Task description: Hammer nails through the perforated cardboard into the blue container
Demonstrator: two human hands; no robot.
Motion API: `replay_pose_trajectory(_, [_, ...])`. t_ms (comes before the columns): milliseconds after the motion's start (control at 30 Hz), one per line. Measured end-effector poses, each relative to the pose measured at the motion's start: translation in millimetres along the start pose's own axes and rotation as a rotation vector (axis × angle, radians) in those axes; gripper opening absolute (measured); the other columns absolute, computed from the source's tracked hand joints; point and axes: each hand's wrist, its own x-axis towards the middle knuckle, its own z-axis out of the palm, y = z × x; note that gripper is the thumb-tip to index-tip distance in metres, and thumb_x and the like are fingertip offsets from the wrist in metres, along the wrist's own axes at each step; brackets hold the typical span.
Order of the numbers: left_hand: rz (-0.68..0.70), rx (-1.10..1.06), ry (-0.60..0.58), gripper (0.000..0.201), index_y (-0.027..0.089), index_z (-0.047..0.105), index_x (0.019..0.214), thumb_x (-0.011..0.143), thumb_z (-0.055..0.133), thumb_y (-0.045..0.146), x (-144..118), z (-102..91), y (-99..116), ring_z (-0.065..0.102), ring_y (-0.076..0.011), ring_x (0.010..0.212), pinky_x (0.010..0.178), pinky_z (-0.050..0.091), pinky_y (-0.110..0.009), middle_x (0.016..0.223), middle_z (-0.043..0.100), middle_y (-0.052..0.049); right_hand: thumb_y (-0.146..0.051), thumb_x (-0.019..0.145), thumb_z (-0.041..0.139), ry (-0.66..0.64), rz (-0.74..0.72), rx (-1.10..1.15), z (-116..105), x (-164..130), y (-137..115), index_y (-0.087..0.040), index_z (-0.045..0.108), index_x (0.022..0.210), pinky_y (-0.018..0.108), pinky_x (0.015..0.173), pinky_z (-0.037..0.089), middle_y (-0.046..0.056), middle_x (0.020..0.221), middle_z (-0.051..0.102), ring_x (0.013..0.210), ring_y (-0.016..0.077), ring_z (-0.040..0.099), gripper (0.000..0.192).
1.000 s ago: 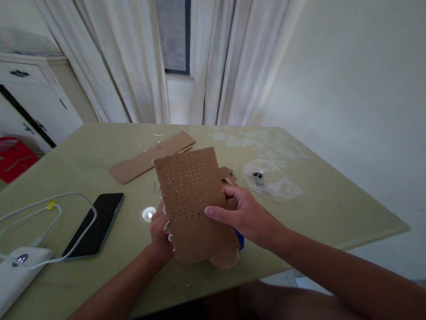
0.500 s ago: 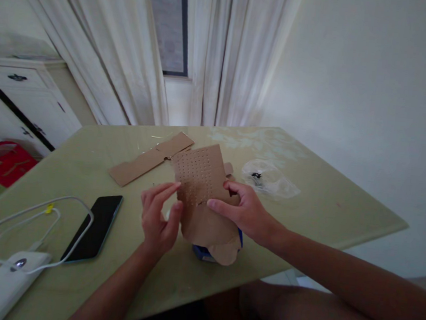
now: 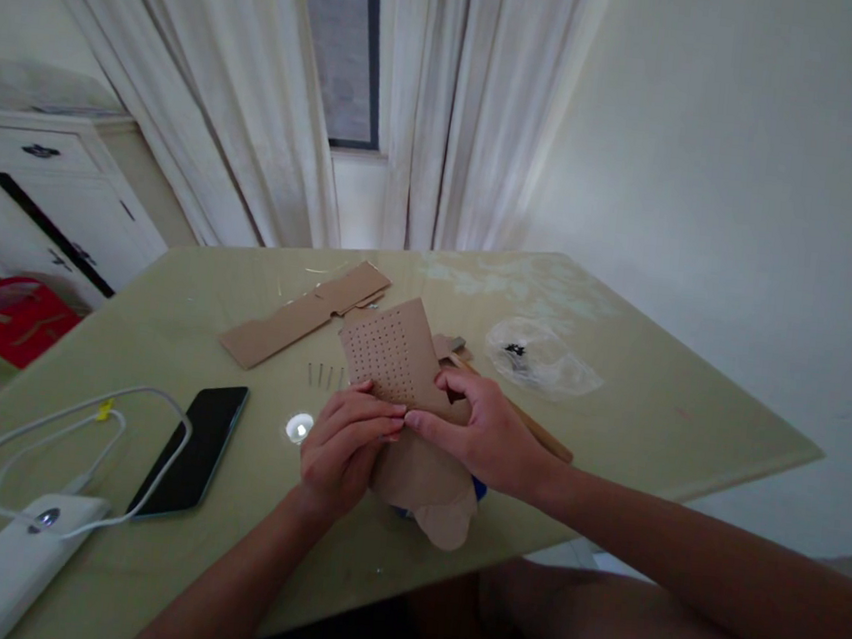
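Note:
A brown cardboard piece (image 3: 392, 356) punched with a grid of small holes lies near the front of the pale green table (image 3: 651, 402). My right hand (image 3: 487, 431) grips its right side, thumb on top. My left hand (image 3: 344, 447) presses on its left edge, fingertips meeting the right thumb. A few thin nails (image 3: 324, 375) lie in a row just left of the cardboard. A blue object (image 3: 481, 486) peeks out under the cardboard's lower right edge.
A long cardboard strip (image 3: 304, 313) lies farther back. A black phone (image 3: 191, 450), a white power bank (image 3: 3, 560) with looped cable, a clear plastic bag (image 3: 542, 363), and a wooden stick (image 3: 536, 429) are on the table. A white cabinet (image 3: 53, 193) stands at left.
My left hand let go of the cardboard, lifted, then came back down onto its left edge. The cardboard dropped from a raised tilt to lie lower on the table.

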Motion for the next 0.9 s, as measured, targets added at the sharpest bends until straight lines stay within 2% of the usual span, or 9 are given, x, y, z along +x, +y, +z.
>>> replay_pose_trajectory(367, [-0.045, -0.093, 0.043, 0.016, 0.019, 0.074, 0.107, 0.105, 0.063, 0.009, 5, 0.4, 2, 0.078, -0.0179, 0.100, 0.110, 0.062, -0.051, 0.105, 0.084, -0.005, -0.045, 0.087, 0.078, -0.004, 0.039, 0.004, -1, -1, -7, -0.021, 0.068, 0.091, 0.032, 0.072, 0.049, 0.003, 0.092, 0.069, 0.086, 0.0220, 0.062, 0.027])
replay_pose_trajectory(900, [-0.045, -0.136, 0.040, 0.016, 0.020, 0.074, 0.109, 0.106, 0.062, 0.009, 0, -3.9, 0, 0.080, -0.0194, 0.102, 0.113, 0.062, -0.059, 0.108, 0.084, -0.006, -0.036, 0.087, 0.078, 0.006, -0.013, -0.090, -1, -4, -21, -0.021, 0.062, 0.083, 0.032, 0.069, 0.039, -0.003, 0.079, 0.060, 0.075, 0.0168, 0.053, 0.023])
